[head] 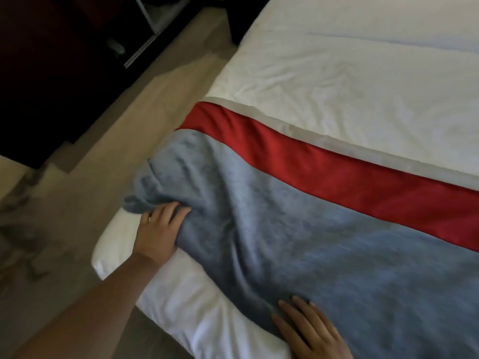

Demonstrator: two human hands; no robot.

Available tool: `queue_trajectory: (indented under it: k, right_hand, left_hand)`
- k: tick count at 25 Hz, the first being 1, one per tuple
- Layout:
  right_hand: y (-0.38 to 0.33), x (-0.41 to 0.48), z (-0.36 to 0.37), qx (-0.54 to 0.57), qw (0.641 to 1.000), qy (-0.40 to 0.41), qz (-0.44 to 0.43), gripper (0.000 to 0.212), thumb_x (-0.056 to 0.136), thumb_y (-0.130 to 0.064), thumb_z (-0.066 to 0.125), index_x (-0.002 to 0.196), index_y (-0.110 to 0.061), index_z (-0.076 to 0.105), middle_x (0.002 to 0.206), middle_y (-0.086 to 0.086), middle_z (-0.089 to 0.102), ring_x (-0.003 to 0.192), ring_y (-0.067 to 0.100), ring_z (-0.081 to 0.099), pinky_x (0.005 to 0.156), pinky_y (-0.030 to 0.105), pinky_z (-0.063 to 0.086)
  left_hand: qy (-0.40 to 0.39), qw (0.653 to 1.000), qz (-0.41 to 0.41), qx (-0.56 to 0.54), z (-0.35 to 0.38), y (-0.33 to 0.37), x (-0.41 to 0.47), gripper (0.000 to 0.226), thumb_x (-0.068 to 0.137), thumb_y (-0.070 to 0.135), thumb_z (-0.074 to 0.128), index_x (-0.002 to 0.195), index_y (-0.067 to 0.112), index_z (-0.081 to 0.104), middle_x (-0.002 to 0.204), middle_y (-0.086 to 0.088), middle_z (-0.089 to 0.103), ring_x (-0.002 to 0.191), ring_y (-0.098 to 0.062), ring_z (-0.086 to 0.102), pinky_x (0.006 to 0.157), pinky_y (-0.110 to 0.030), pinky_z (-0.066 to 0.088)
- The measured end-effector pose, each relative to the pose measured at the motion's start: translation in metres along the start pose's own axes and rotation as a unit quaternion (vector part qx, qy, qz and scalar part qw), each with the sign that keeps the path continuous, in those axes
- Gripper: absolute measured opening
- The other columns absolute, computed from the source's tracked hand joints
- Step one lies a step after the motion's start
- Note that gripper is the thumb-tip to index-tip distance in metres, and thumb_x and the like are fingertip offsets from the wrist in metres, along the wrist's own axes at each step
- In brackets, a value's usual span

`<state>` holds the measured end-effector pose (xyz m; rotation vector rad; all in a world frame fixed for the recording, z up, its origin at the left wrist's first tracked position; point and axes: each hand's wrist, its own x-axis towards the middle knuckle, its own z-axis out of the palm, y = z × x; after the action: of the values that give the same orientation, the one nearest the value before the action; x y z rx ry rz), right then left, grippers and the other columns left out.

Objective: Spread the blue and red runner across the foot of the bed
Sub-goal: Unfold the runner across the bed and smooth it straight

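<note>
Gripping runner (pixel 298 229) w/ L hand (pixel 158 229); R hand (pixel 313 330) flat.

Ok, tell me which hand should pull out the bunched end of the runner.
Left. The left hand already grips the bunched blue fabric at the bed corner; the right hand lies flat, farther along.

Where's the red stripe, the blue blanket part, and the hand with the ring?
Red stripe (pixel 324 164): head view, middle of the band.
Blue part (pixel 298 242): head view, flat middle.
Left hand (pixel 158 229): head view, back of hand.
</note>
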<state>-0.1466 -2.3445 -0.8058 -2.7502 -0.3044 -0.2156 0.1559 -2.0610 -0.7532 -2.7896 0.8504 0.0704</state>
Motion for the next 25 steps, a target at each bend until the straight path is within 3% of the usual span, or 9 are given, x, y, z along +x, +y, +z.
queue_trajectory:
  k: [3,7,10,14,17,21,25]
  right_hand:
    - [-0.028,0.063,0.021,0.008,0.999,0.011,0.029,0.053,0.079,-0.014,0.049,0.128,-0.026,0.064,0.133,0.000,0.064,0.127,0.021,0.052,0.102,0.040,0.040]
    - [-0.049,0.121,0.027,0.016,0.998,-0.027,0.050,0.070,0.071,-0.022,0.065,0.139,-0.023,0.055,0.147,0.003,0.051,0.136,0.028,0.047,0.106,0.046,0.036]
    - [-0.058,0.154,0.028,0.000,0.995,-0.079,0.058,0.079,0.066,-0.019,0.070,0.143,-0.022,0.050,0.152,0.005,0.043,0.141,0.030,0.038,0.110,0.047,0.029]
    - [-0.069,0.179,0.038,-0.023,0.995,-0.084,0.052,0.065,0.078,-0.015,0.052,0.143,-0.019,0.049,0.150,0.006,0.047,0.142,0.029,0.038,0.114,0.047,0.024]
    - [-0.081,0.191,0.048,-0.024,0.995,-0.082,0.051,0.063,0.081,-0.011,0.037,0.142,-0.018,0.051,0.146,0.006,0.051,0.138,0.029,0.043,0.117,0.044,0.029]
    - [-0.101,0.206,0.053,0.000,0.996,-0.083,0.035,0.067,0.079,-0.007,0.030,0.140,-0.018,0.054,0.142,0.002,0.055,0.134,0.026,0.049,0.106,0.040,0.039]
    - [-0.119,0.209,0.059,0.022,0.995,-0.093,0.001,0.065,0.080,-0.008,0.032,0.141,-0.022,0.051,0.143,0.000,0.055,0.135,0.024,0.048,0.107,0.039,0.040]
  left_hand:
    - [-0.001,0.999,0.030,0.010,0.005,-0.045,0.022,0.048,0.079,0.028,0.047,0.124,0.024,0.062,0.126,-0.007,0.061,0.107,-0.033,0.063,0.082,-0.046,0.043]
    - [0.009,0.999,0.049,0.015,0.015,-0.078,0.038,0.049,0.074,0.024,0.066,0.123,0.023,0.062,0.127,-0.010,0.059,0.111,-0.035,0.060,0.083,-0.048,0.042]
    - [0.019,0.999,0.037,-0.006,0.024,-0.094,0.038,0.047,0.079,0.027,0.048,0.123,0.019,0.063,0.127,-0.014,0.059,0.110,-0.039,0.060,0.074,-0.049,0.050]
    - [0.009,0.999,0.041,-0.021,0.033,-0.120,0.037,0.045,0.081,0.019,0.045,0.122,0.017,0.063,0.114,-0.015,0.061,0.094,-0.040,0.062,0.060,-0.045,0.056]
    - [0.026,0.998,0.056,-0.015,0.035,-0.141,0.030,0.042,0.082,0.015,0.042,0.119,0.017,0.062,0.104,-0.012,0.060,0.086,-0.038,0.058,0.057,-0.043,0.054]
    - [0.024,0.997,0.069,-0.036,0.047,-0.170,0.007,0.059,0.068,0.000,0.070,0.123,0.015,0.057,0.110,-0.015,0.055,0.094,-0.038,0.054,0.057,-0.041,0.054]
    - [-0.009,0.996,0.036,-0.080,0.068,-0.180,-0.018,0.077,0.064,-0.002,0.077,0.134,0.018,0.052,0.128,-0.015,0.046,0.115,-0.036,0.047,0.061,-0.042,0.058]
